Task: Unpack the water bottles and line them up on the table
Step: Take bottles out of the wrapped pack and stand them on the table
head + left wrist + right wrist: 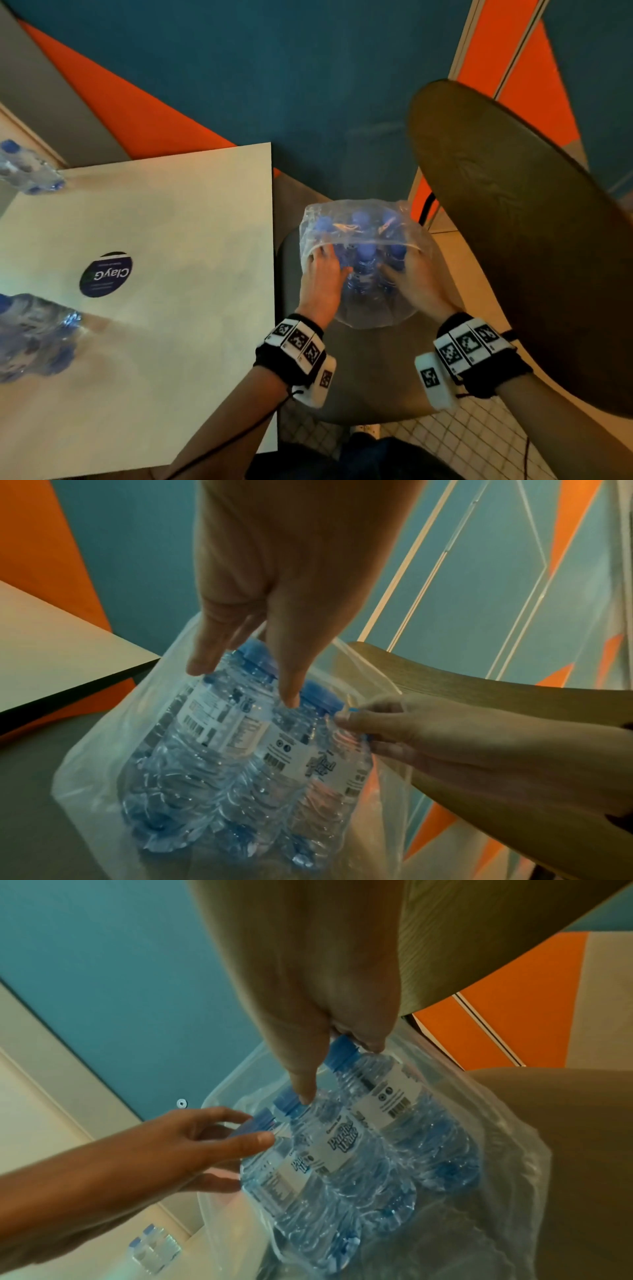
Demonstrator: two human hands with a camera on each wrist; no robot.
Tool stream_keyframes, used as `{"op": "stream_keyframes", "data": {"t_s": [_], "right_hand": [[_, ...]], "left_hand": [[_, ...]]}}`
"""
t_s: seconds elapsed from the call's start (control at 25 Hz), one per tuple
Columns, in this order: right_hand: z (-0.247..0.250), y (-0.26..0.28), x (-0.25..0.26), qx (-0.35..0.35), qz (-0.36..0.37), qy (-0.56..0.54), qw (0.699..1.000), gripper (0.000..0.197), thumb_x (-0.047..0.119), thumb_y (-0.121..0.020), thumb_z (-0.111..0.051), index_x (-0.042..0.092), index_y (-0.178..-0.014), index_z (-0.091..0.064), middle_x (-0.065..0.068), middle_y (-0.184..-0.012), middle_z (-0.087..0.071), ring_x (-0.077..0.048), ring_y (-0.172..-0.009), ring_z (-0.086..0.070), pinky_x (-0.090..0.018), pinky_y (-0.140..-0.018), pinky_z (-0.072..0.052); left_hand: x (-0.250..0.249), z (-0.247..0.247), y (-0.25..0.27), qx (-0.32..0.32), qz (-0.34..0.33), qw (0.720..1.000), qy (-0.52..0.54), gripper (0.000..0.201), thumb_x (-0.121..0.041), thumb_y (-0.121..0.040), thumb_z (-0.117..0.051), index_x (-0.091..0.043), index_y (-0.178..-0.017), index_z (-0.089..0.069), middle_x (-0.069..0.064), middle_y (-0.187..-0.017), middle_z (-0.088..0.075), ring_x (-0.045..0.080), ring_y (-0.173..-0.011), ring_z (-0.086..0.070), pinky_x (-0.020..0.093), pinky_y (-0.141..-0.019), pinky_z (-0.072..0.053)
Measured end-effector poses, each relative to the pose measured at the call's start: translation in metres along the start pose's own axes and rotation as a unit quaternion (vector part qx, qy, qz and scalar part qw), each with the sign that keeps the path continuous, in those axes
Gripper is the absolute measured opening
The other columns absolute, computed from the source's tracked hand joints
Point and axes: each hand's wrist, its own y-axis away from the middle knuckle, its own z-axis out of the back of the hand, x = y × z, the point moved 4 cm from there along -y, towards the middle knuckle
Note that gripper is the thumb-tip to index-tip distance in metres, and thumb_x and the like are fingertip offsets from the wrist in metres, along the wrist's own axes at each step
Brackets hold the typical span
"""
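A clear plastic bag (359,214) full of blue-capped water bottles (365,270) stands on a chair seat (359,377) right of the white table (171,212). Both my hands reach into the bag's mouth. My left hand (246,681) has fingers and thumb round the neck of the leftmost bottle (232,712). Thumb and fingers of my right hand (339,1072) close round the cap of the rightmost bottle (394,1096). A third bottle (339,1139) stands between them, untouched. The bottles' bases are hidden in the bag's folds.
Water bottles stand on the table in two clusters, one at its far left corner (30,171) and one at its near left edge (34,335). A round dark sticker (106,274) lies mid-table. The chair's curved wooden backrest (513,240) rises close on the right.
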Motion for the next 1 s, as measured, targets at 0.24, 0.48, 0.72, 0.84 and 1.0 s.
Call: {"op": "stream_keyframes", "data": {"t_s": [0.24, 0.48, 0.72, 0.84, 1.0], "right_hand": [[0.013, 0.023, 0.012, 0.009, 0.015, 0.138, 0.990, 0.046, 0.011, -0.087, -0.063, 0.004, -0.129, -0.047, -0.016, -0.124, -0.061, -0.028, -0.114, -0.060, -0.026, -0.092, -0.046], [0.012, 0.057, 0.044, 0.103, 0.043, 0.232, 0.966, 0.040, 0.011, -0.090, -0.058, 0.009, -0.129, -0.047, -0.013, -0.121, -0.063, -0.024, -0.106, -0.065, -0.028, -0.085, -0.052], [-0.025, 0.079, 0.104, 0.217, 0.088, 0.299, 0.925, 0.041, 0.008, -0.082, -0.059, 0.017, -0.121, -0.050, -0.010, -0.121, -0.061, -0.034, -0.111, -0.059, -0.048, -0.093, -0.050], [-0.056, 0.082, 0.145, 0.260, 0.125, 0.286, 0.914, 0.032, 0.007, -0.082, -0.059, 0.014, -0.112, -0.053, -0.010, -0.113, -0.064, -0.033, -0.104, -0.061, -0.046, -0.088, -0.051], [-0.118, 0.070, 0.199, 0.291, 0.168, 0.261, 0.905, 0.036, 0.012, -0.087, -0.058, 0.011, -0.123, -0.051, -0.010, -0.122, -0.061, -0.031, -0.107, -0.061, -0.044, -0.092, -0.050]], "left_hand": [[0.008, 0.003, 0.008, 0.029, -0.057, 0.997, -0.044, 0.045, -0.013, -0.084, -0.063, -0.007, -0.124, -0.044, 0.017, -0.123, -0.059, 0.032, -0.112, -0.058, 0.043, -0.090, -0.054], [0.027, 0.011, 0.037, 0.108, -0.104, 0.982, -0.112, 0.034, -0.008, -0.087, -0.056, -0.007, -0.120, -0.049, 0.013, -0.126, -0.052, 0.036, -0.106, -0.060, 0.048, -0.086, -0.054], [0.054, 0.051, 0.076, 0.121, -0.112, 0.979, -0.122, 0.033, -0.010, -0.088, -0.058, -0.009, -0.120, -0.049, 0.013, -0.117, -0.054, 0.035, -0.099, -0.061, 0.041, -0.081, -0.052], [0.080, 0.085, 0.089, 0.109, -0.088, 0.981, -0.133, 0.034, -0.005, -0.088, -0.054, -0.009, -0.121, -0.049, 0.012, -0.118, -0.054, 0.032, -0.100, -0.060, 0.039, -0.081, -0.051], [0.146, 0.134, 0.097, 0.084, -0.027, 0.984, -0.158, 0.028, -0.006, -0.087, -0.054, -0.008, -0.115, -0.051, 0.012, -0.115, -0.054, 0.034, -0.100, -0.058, 0.042, -0.079, -0.050]]}}
